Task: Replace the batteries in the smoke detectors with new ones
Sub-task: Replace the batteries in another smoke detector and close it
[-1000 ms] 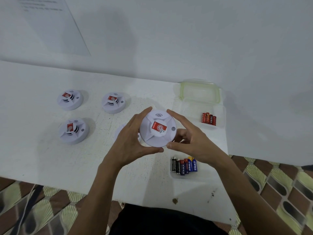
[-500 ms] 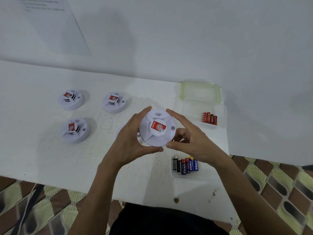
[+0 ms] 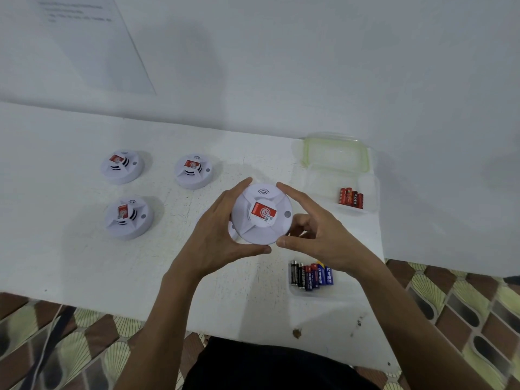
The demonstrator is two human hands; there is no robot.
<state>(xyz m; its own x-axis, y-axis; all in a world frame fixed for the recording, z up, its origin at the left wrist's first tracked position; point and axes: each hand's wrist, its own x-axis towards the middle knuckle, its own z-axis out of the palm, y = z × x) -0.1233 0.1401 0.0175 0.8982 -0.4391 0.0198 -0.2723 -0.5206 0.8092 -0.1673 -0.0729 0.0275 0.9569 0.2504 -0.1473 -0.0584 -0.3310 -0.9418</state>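
Smoke detector (image 3: 261, 218), round and white with a red label on its face, is held just above the white table (image 3: 56, 249), toward its front middle, with its face turned to the camera. The left hand (image 3: 216, 237) grasps its left rim, thumb under the lower edge and fingers curled over the top. The right hand (image 3: 318, 235) grasps the right rim, thumb at the bottom and forefinger at the top. A sliver of another white round part (image 3: 232, 233) shows just behind it, mostly hidden.

Three more units lie face up to the left: a far-left detector (image 3: 122, 167), a far-middle detector (image 3: 193, 171) and a near-left detector (image 3: 129, 218). Beside the right wrist, a clear tray (image 3: 309, 292) holds black, red and blue batteries (image 3: 311, 274). Farther back, a clear box (image 3: 372, 198) holds red batteries (image 3: 351, 197), with a green-rimmed lid (image 3: 365, 161) beyond it by the wall (image 3: 309, 66). Patterned floor tiles (image 3: 450, 305) show below the table's edge.
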